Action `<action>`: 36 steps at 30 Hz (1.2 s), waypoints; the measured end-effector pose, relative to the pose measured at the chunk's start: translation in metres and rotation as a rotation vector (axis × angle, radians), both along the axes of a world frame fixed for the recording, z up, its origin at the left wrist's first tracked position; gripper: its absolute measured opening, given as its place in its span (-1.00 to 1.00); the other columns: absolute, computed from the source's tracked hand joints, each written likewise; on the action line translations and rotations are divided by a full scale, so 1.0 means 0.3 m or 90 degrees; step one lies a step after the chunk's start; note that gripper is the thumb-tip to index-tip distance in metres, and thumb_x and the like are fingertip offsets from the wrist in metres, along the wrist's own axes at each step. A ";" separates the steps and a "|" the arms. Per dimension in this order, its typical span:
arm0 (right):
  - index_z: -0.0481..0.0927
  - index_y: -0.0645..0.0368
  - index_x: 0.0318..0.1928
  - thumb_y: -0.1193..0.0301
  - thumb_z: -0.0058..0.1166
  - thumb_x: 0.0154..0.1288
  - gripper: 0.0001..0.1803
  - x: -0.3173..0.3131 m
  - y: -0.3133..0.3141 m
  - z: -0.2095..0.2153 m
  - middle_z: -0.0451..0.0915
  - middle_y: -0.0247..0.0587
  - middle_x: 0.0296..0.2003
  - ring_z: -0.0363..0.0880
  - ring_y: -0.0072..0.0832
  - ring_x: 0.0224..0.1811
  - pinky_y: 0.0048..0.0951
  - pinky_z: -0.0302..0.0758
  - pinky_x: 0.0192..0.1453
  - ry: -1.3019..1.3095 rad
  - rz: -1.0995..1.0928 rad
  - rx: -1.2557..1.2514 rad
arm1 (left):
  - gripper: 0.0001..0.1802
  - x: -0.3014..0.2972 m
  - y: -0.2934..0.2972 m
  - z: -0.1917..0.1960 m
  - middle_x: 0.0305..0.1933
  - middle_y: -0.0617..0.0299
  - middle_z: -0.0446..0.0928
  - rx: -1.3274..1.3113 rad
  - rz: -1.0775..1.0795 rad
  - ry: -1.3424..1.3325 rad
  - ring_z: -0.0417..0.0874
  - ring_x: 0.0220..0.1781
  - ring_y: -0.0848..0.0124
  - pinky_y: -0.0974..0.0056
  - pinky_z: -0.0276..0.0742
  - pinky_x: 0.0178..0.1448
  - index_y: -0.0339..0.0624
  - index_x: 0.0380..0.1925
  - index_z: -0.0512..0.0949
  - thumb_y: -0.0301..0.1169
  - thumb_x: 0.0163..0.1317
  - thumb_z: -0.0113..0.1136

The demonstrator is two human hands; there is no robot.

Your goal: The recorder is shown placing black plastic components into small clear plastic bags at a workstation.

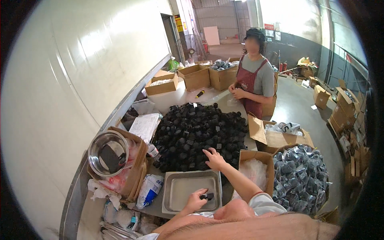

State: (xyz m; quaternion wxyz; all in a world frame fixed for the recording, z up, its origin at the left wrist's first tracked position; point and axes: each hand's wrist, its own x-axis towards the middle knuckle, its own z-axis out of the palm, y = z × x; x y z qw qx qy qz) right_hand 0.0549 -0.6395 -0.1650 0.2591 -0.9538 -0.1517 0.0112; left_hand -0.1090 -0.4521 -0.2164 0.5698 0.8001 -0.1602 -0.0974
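My left hand [195, 201] is over the rectangular metal tray [170, 188] near me, its fingers closed on a small black part [207, 196]. What kind of part it is I cannot make out. My right hand [215, 159] reaches forward with its fingers apart, at the near right side of a large heap of small black parts [196, 130]. Its fingertips are at the surface of the heap, and no part shows in its grasp. The heap lies on the table just beyond the tray.
To the left, a round metal bowl [93, 154] with a black piece sits on a cardboard box [136, 176]. A paper sheet [145, 126] lies beside the heap. Bagged dark parts [300, 180] fill a container at right. Across the table stands a person [256, 80] in a red apron.
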 end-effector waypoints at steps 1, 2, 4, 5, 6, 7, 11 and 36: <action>0.37 -0.05 0.27 0.30 0.12 0.24 -0.44 0.012 0.030 0.032 0.04 0.00 0.36 0.32 0.11 0.22 -0.07 0.36 0.26 0.010 -0.026 -0.040 | -0.38 -0.011 -0.006 -0.002 0.18 -0.07 0.49 -0.001 0.006 0.000 0.48 0.26 0.23 0.29 0.28 0.34 -0.33 0.12 0.48 -0.47 -0.08 0.11; 0.37 -0.05 0.27 0.30 0.12 0.24 -0.44 0.034 0.048 0.019 0.04 0.00 0.36 0.32 0.11 0.22 -0.07 0.36 0.26 0.009 -0.020 -0.040 | -0.38 -0.025 -0.009 -0.004 0.18 -0.07 0.49 -0.011 0.009 0.023 0.47 0.26 0.23 0.29 0.29 0.34 -0.34 0.12 0.47 -0.49 -0.08 0.11; 0.44 0.04 0.20 0.27 0.12 0.27 -0.51 0.100 0.067 -0.034 -0.02 -0.03 0.38 0.31 0.08 0.23 -0.07 0.36 0.26 0.090 -0.044 -0.074 | -0.38 -0.041 -0.010 0.012 0.17 -0.06 0.49 -0.028 0.012 0.057 0.49 0.24 0.22 0.29 0.34 0.30 -0.36 0.12 0.46 -0.53 -0.08 0.11; 0.44 0.04 0.20 0.27 0.12 0.27 -0.51 0.134 0.057 -0.058 -0.02 -0.03 0.38 0.31 0.08 0.23 -0.07 0.36 0.26 0.091 -0.042 -0.075 | -0.38 -0.036 -0.004 0.024 0.17 -0.06 0.49 -0.029 0.014 0.058 0.49 0.24 0.22 0.29 0.34 0.30 -0.36 0.12 0.46 -0.53 -0.08 0.11; 0.46 0.11 0.16 0.27 0.13 0.27 -0.54 0.161 0.045 -0.088 -0.02 -0.02 0.38 0.32 0.07 0.22 -0.08 0.36 0.26 0.069 -0.047 -0.030 | -0.39 -0.038 0.011 0.041 0.16 -0.05 0.50 -0.022 0.056 0.058 0.51 0.22 0.21 0.28 0.36 0.28 -0.37 0.11 0.47 -0.53 -0.09 0.12; 0.49 0.18 0.11 0.27 0.14 0.27 -0.56 0.160 0.046 -0.078 -0.02 -0.02 0.38 0.34 0.07 0.21 -0.08 0.37 0.25 0.048 -0.046 0.014 | -0.40 -0.053 0.033 0.050 0.15 -0.05 0.51 -0.016 0.103 0.059 0.52 0.20 0.21 0.28 0.38 0.27 -0.38 0.10 0.48 -0.53 -0.09 0.13; 0.39 0.23 0.18 0.27 0.15 0.28 -0.48 0.199 -0.013 -0.123 0.01 0.07 0.34 0.41 0.06 0.16 -0.11 0.43 0.19 -0.013 -0.084 0.042 | -0.45 -0.027 0.098 0.043 0.06 -0.07 0.57 -0.031 0.191 0.017 0.58 0.13 0.21 0.29 0.42 0.22 -0.39 0.01 0.53 -0.54 -0.11 0.14; 0.36 0.19 0.00 0.53 -0.04 0.25 -0.71 -0.029 -0.100 0.251 0.43 -0.21 -0.19 0.47 -0.41 -0.17 -0.38 0.49 0.00 0.326 0.076 1.119 | -0.39 0.138 0.094 0.439 0.20 0.00 0.46 -0.088 0.259 -0.132 0.47 0.23 0.31 0.32 0.34 0.28 -0.40 0.13 0.44 -0.63 -0.06 0.03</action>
